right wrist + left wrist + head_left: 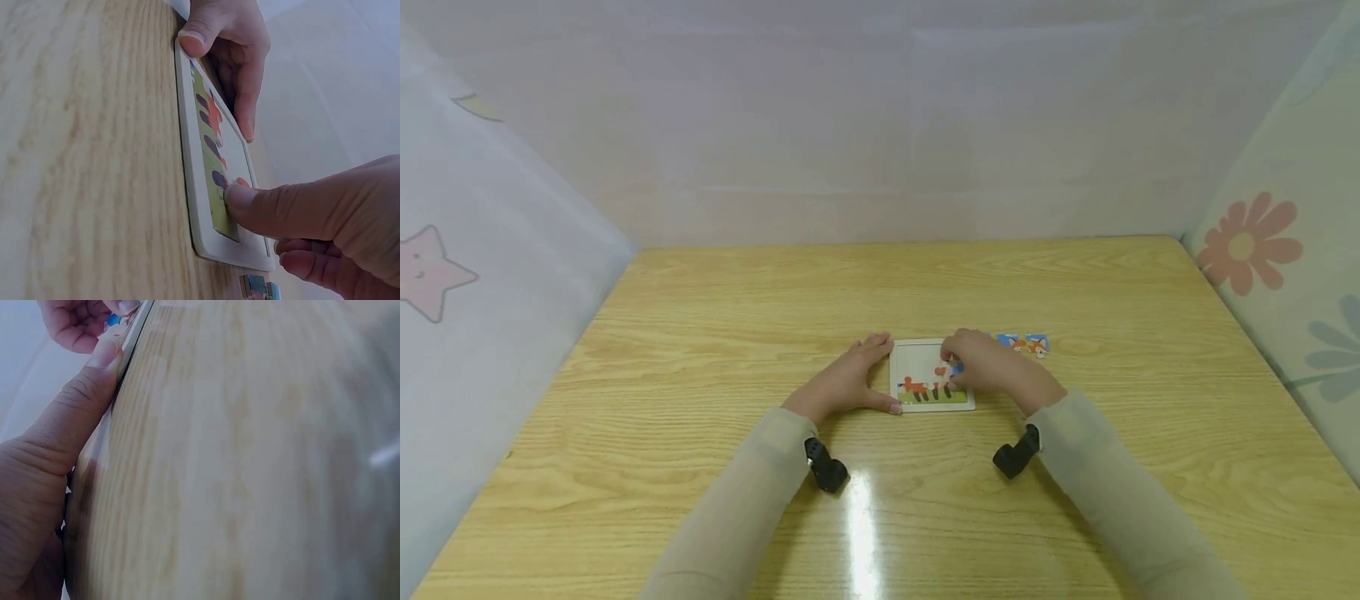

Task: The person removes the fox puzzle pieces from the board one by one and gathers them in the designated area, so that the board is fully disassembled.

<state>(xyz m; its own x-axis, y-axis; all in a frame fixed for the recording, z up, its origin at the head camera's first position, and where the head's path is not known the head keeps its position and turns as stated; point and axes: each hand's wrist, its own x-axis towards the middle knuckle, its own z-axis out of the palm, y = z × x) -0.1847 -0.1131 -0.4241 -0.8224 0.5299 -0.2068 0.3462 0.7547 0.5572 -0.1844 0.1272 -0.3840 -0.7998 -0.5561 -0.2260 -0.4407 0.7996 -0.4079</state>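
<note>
A white-rimmed jigsaw puzzle board (pixel 933 408) lies flat on the table, its bottom row filled with green grass, dark legs and an orange animal's body. My left hand (pixel 847 379) holds the board by its left side, thumb on the near corner (pixel 192 42) and fingers along the far part. Over the board's right half, my right hand (pixel 988 364) pinches a puzzle piece (pixel 956 368) with blue and orange on it, mostly covered by the fingers. In the right wrist view, the right thumb (pixel 240 197) presses down at the grass row's upper edge.
Several loose puzzle pieces (pixel 1037 344), blue with an orange fox face, lie beyond and right of my right hand. The wooden table (pixel 737 308) has pale cloth (pixel 880 125) behind it and patterned cloth at both sides.
</note>
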